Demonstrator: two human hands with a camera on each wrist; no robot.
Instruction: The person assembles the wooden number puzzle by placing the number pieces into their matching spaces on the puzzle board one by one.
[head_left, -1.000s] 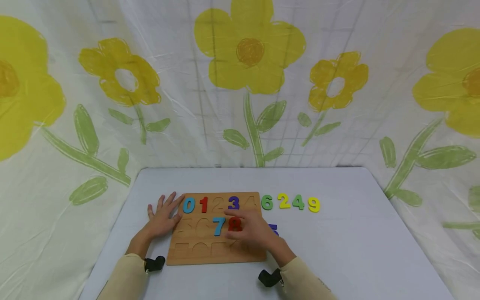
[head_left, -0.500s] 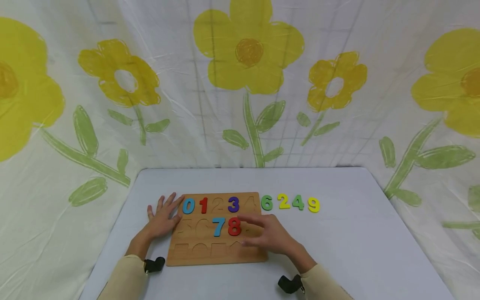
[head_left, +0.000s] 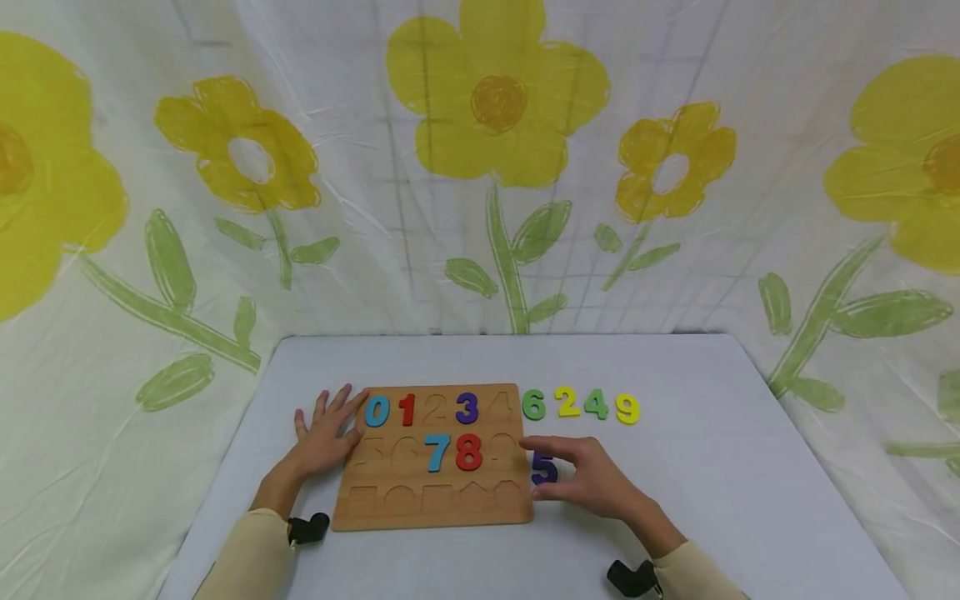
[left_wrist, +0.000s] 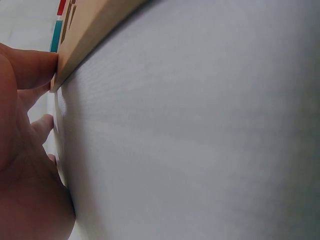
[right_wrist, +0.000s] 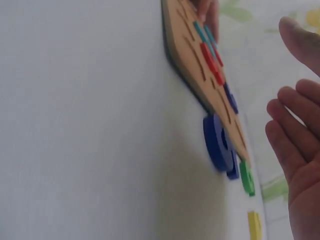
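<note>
Right hand (head_left: 596, 477) has shifted rightward off the red number 8 (head_left: 468, 452), leaving it on the tan wooden puzzle board (head_left: 431, 520). Empty, thumb and fingers parted, it flanks the dark-purple number 5 (head_left: 545, 467) on the desk (head_left: 712, 467), right of the board; apparently attention passes to that piece. Left hand (head_left: 322, 443), fingers extended, touches the board's left edge.

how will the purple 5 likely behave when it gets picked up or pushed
The 5 looks like a thick one-piece slab, so it should stay stiff when pinched. It lies flat on the table, so a push would probably slide it, not roll it. Small beside the board, it is likely light.
</note>
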